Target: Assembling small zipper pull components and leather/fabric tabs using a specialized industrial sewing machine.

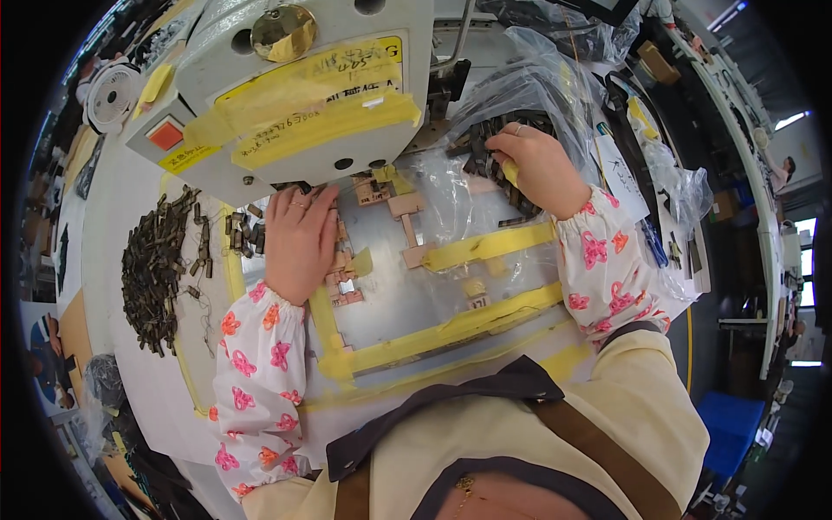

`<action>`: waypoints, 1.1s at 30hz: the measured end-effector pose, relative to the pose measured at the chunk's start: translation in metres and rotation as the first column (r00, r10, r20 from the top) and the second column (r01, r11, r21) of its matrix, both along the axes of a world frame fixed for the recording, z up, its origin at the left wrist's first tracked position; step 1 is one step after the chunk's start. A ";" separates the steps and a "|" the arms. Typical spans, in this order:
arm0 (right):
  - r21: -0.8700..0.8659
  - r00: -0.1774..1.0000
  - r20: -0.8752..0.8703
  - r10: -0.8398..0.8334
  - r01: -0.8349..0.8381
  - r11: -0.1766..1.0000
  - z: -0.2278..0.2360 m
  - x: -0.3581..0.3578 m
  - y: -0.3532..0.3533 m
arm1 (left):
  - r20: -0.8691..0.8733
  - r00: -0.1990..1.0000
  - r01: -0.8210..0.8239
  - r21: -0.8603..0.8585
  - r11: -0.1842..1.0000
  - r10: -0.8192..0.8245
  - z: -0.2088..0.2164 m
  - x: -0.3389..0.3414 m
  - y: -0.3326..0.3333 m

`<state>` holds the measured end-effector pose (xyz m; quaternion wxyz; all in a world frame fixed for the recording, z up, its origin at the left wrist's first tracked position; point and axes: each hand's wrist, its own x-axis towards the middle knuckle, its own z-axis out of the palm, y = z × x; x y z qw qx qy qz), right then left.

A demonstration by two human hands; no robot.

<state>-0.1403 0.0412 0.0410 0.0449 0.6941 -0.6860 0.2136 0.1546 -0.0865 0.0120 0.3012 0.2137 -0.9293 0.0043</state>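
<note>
My left hand (299, 236) lies palm down at the lower edge of a grey machine head (321, 113). Its fingers are bent together beside a small dark piece (301, 186), and the tips are partly hidden, so what they hold cannot be made out. Further right, my right hand (539, 166) reaches into a heap of dark strips (513, 198) by a clear plastic bag (529, 87). Thumb and fingers are drawn together among the strips, with something yellow (510, 172) at the thumb. Between the hands is a metal plate (381, 305) with pinkish blocks (405, 204) and yellow tape (490, 245).
A large pile of small dark bundled pieces (160, 269) lies at the left, with a few more (245, 230) nearer my left hand. A red button (165, 134) sits on the machine's left side. Pens (654, 243) and a paper (620, 178) lie at the right.
</note>
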 end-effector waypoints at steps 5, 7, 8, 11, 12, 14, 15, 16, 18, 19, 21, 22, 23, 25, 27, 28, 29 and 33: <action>0.049 0.993 -0.087 0.081 -0.077 0.996 0.004 0.012 -0.003 | -0.028 0.998 0.064 0.249 0.966 -0.059 -0.012 -0.020 -0.001; 0.062 0.989 -0.122 0.086 -0.079 0.995 0.008 0.014 -0.003 | 0.014 0.999 0.027 0.229 0.973 -0.031 -0.009 -0.017 -0.007; 0.110 0.994 -0.089 0.063 -0.053 0.993 0.011 0.016 -0.002 | 0.014 1.000 0.020 0.238 0.971 -0.024 -0.009 -0.017 -0.009; 0.190 0.999 -0.038 0.023 -0.015 0.982 0.007 0.017 -0.003 | 0.079 0.996 -0.053 0.167 0.985 0.040 -0.010 -0.016 -0.015; 0.217 1.000 -0.016 -0.001 0.004 0.976 0.003 0.018 -0.003 | 0.078 0.996 -0.062 0.170 0.984 0.049 -0.010 -0.014 -0.014; 0.195 1.000 0.016 0.000 -0.003 0.981 -0.003 0.013 -0.003 | 0.112 0.993 -0.047 0.131 0.990 0.032 -0.010 -0.016 -0.016; 0.171 0.999 0.052 0.004 -0.013 0.985 -0.005 0.011 -0.003 | 0.109 0.994 -0.046 0.131 0.990 0.032 -0.010 -0.017 -0.016; 0.171 0.999 0.048 0.004 -0.012 0.985 -0.007 0.010 -0.003 | 0.103 0.995 -0.032 0.179 0.983 0.014 -0.009 -0.017 -0.016; 0.148 0.993 0.112 -0.047 0.030 0.989 -0.008 0.010 -0.003 | 0.100 0.995 -0.029 0.226 0.974 0.007 -0.010 -0.014 -0.013; 0.148 0.993 0.112 -0.041 0.025 0.989 -0.009 0.010 -0.002 | 0.046 0.999 -0.012 0.161 0.987 0.005 -0.013 -0.013 -0.011; 0.019 0.997 0.073 -0.032 0.030 0.999 -0.009 0.008 -0.001 | -0.007 1.000 -0.003 0.093 0.996 0.004 -0.014 -0.009 -0.008; 0.021 0.997 0.072 -0.020 0.018 1.000 -0.006 0.011 -0.001 | -0.027 1.000 -0.004 0.167 0.986 0.008 -0.014 -0.007 -0.006; 0.027 0.986 0.166 0.008 -0.012 1.000 0.000 0.017 -0.001 | -0.050 0.999 -0.001 0.241 0.971 0.014 -0.015 -0.007 -0.005; 0.114 0.902 0.429 0.048 -0.107 0.988 0.016 0.034 0.000 | -0.135 0.991 0.066 0.316 0.946 -0.024 -0.016 -0.010 -0.002; 0.170 0.853 0.516 0.076 -0.188 0.967 0.024 0.049 -0.007 | -0.215 0.975 0.139 0.384 0.913 -0.058 -0.011 -0.013 0.002; 0.210 0.797 0.597 0.091 -0.264 0.941 0.024 0.056 -0.010 | -0.235 0.969 0.185 0.504 0.844 -0.071 -0.007 -0.014 0.002; 0.248 0.772 0.630 0.082 -0.300 0.921 0.021 0.060 -0.016 | -0.258 0.963 0.227 0.613 0.757 -0.080 -0.002 -0.014 0.002; 0.209 0.514 0.855 0.062 -0.451 0.868 0.001 0.073 -0.039 | -0.159 0.985 0.167 0.838 0.520 -0.061 0.013 -0.014 0.004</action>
